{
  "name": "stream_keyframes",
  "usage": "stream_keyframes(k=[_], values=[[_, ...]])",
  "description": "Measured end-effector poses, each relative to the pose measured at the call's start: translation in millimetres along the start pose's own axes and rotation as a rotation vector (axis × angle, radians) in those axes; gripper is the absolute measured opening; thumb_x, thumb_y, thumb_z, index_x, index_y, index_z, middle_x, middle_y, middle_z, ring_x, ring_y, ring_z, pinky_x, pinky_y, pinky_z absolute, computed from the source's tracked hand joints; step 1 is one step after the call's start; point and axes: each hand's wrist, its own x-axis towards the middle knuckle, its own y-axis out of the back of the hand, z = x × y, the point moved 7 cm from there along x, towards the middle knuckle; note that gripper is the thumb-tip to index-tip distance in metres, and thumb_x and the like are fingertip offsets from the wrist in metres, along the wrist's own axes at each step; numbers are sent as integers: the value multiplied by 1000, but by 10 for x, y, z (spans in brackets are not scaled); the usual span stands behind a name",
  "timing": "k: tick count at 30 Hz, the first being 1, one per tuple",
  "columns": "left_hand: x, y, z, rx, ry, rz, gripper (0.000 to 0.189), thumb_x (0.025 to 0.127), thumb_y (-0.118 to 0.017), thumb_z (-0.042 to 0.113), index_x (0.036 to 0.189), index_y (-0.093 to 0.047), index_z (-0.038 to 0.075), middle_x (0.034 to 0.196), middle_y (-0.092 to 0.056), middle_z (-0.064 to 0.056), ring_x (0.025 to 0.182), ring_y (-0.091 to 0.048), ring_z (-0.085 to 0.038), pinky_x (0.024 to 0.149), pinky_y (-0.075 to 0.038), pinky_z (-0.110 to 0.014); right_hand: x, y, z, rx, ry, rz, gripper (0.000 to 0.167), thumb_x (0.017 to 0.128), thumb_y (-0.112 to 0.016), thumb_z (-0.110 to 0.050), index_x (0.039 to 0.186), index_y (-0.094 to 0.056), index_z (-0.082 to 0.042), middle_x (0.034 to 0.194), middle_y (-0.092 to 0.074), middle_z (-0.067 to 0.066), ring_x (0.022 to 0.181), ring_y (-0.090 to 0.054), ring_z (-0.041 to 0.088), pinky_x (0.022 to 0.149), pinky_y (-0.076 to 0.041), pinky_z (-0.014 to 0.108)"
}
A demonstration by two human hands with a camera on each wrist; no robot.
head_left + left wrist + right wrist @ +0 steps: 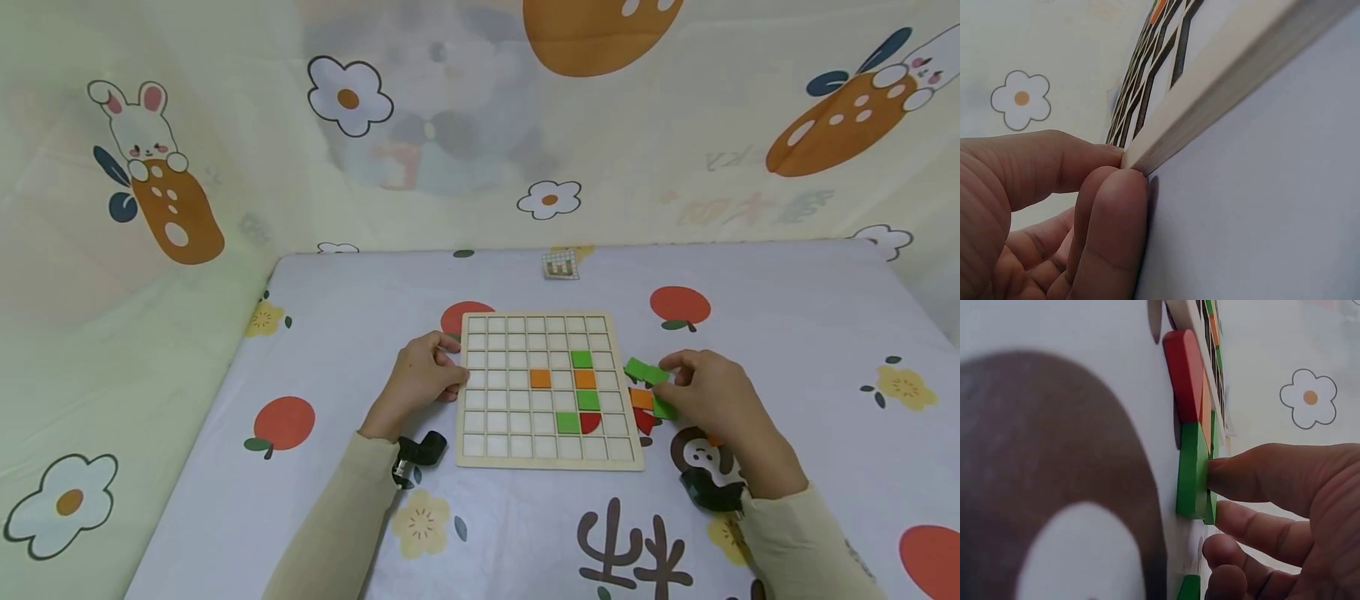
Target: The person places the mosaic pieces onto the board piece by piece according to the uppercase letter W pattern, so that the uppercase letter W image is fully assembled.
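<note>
A wooden grid board (517, 461) lies flat on the table. Several coloured pieces sit in its cells: green squares (581, 359), orange squares (540, 378) and a red rounded piece (591, 423). At the board's left edge, my left hand (423, 371) grips the rim with thumb and fingertips; the left wrist view shows this rim (1210, 94) up close. My right hand (708, 387) is just right of the board, over a cluster of loose pieces. Its thumb and index finger pinch a green block (657, 374). Beside that lie an orange block (641, 399) and a red piece (1184, 372).
Near the table's back edge lies a small card (560, 265) with a printed grid pattern. Another green block (1190, 587) shows low in the right wrist view. A patterned cloth (315, 508) covers the table, and a printed curtain (465, 150) hangs behind.
</note>
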Motion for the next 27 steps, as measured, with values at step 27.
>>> stream_keyframes(k=[27], values=[[-5,6,9,5,12,-2,36,86,-76,1,120,-62,2,83,-61,-9,55,-64,-14,54,-58,-24,55,9,-43,262,13,32,29,98,-72,-19,121,-71,-1,102,-73,15,84,-68,24,63,-55,24]])
